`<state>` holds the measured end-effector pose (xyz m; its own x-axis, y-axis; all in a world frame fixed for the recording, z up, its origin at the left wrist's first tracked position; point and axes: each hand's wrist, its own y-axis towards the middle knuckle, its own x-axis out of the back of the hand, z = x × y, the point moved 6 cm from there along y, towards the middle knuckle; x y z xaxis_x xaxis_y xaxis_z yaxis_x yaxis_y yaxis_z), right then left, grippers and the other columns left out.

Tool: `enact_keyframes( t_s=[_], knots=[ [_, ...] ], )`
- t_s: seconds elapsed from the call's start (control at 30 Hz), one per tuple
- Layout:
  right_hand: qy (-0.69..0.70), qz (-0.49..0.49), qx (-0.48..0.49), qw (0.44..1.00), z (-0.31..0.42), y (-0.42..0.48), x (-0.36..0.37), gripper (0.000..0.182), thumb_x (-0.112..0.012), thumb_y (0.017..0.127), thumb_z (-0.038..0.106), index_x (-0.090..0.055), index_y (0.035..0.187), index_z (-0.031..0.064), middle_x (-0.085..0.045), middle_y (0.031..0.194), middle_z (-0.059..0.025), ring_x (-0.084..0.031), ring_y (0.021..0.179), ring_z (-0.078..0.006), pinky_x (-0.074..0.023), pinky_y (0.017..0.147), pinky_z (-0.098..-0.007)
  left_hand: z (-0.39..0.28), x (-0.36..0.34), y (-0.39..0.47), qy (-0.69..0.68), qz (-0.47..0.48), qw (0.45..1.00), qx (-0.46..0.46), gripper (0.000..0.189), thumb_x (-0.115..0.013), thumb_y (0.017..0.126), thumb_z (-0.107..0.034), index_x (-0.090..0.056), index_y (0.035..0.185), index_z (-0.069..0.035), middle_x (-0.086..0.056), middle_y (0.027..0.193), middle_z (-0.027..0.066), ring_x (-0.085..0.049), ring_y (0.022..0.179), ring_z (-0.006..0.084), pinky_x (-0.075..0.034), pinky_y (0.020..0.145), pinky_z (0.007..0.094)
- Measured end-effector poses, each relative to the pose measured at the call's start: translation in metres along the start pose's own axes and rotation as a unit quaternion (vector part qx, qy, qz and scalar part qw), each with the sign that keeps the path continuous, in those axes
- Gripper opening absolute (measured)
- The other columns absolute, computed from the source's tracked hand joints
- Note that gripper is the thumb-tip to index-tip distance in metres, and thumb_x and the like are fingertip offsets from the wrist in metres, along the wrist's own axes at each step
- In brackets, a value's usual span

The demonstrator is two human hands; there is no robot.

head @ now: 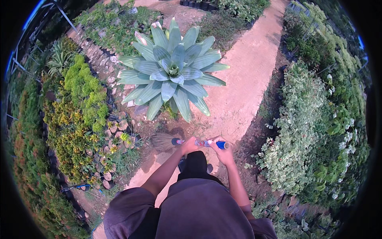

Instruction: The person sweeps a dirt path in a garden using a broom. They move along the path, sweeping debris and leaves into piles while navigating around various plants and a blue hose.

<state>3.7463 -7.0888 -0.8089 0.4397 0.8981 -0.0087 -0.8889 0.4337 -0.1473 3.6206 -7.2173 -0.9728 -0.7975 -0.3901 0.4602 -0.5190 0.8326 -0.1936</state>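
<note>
Both my hands grip the handle of a broom [202, 143] in front of my body. My left hand [189, 145] is closed around the handle nearer the bristles. Near the blue upper end, my right hand [222, 151] wraps the handle, with its thumb lying along it. The broom's stiff brown bristles [162, 141] fan out to the left, low over the soil at the path's edge; whether they touch the ground I cannot tell. Just beyond the broom grows a large rosette plant [174, 70] with broad grey-green leaves, some brown at the tips.
A pinkish dirt path [244, 71] runs from under my feet to the upper right. Variegated shrubs [298, 128] with white flowers beyond them line its right side. On the left stand yellow-green potted plants [71, 125], soil-filled pots [107, 176] and a row of stones [104, 62].
</note>
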Motion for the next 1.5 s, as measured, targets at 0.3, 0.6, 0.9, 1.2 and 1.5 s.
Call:
enact_keyframes(
  t_s=[0.3,0.6,0.9,1.2,1.5],
  knots=[
    [-0.070,-0.029,0.030,0.997,-0.013,0.045,0.131,0.013,-0.078,0.085,0.001,-0.066,0.089,0.0026,-0.074,0.111,-0.0136,-0.068,0.111,-0.0236,-0.0510,0.099,-0.0374,-0.044,-0.081,0.151,0.105,-0.010,0.983,-0.147,0.014,-0.068,0.077,-0.020,-0.066,0.079,-0.006,-0.068,0.084,0.0183,-0.067,0.085,0.0406,-0.051,0.071,0.0506],
    [-0.135,-0.004,0.077,0.988,0.087,0.097,0.199,0.014,-0.078,0.084,-0.001,-0.065,0.089,0.0013,-0.074,0.108,-0.0168,-0.068,0.111,-0.0260,-0.0506,0.099,-0.0396,-0.138,-0.096,0.262,0.048,0.034,0.982,-0.178,0.019,-0.070,0.076,-0.024,-0.064,0.076,-0.006,-0.067,0.081,0.0149,-0.067,0.083,0.0382,-0.051,0.072,0.0492],
    [0.021,0.132,0.040,0.990,0.075,0.170,0.188,0.015,-0.080,0.086,0.003,-0.065,0.092,0.0026,-0.074,0.113,-0.0170,-0.066,0.117,-0.0271,-0.0497,0.103,-0.0402,-0.109,-0.029,0.226,0.086,-0.049,0.995,0.016,0.021,-0.074,0.077,-0.026,-0.070,0.087,-0.008,-0.071,0.092,0.0162,-0.069,0.093,0.0389,-0.053,0.079,0.0495],
    [-0.094,0.257,0.048,0.961,0.022,0.221,0.206,0.021,-0.079,0.083,-0.001,-0.062,0.094,0.0036,-0.071,0.119,-0.0149,-0.065,0.117,-0.0248,-0.0484,0.102,-0.0375,-0.019,-0.058,0.275,0.147,-0.194,0.969,0.038,0.029,-0.075,0.070,-0.014,-0.070,0.098,-0.010,-0.069,0.105,0.0123,-0.065,0.105,0.0358,-0.052,0.089,0.0468],
    [-0.216,0.198,0.170,0.941,0.074,0.269,0.364,0.027,-0.081,0.077,-0.003,-0.062,0.095,0.0027,-0.071,0.114,-0.0183,-0.069,0.111,-0.0308,-0.0508,0.097,-0.0412,-0.146,-0.125,0.454,0.094,-0.185,0.977,-0.055,0.019,-0.074,0.067,-0.014,-0.063,0.082,-0.010,-0.066,0.092,0.0137,-0.063,0.095,0.0377,-0.051,0.085,0.0474]
  ],
)
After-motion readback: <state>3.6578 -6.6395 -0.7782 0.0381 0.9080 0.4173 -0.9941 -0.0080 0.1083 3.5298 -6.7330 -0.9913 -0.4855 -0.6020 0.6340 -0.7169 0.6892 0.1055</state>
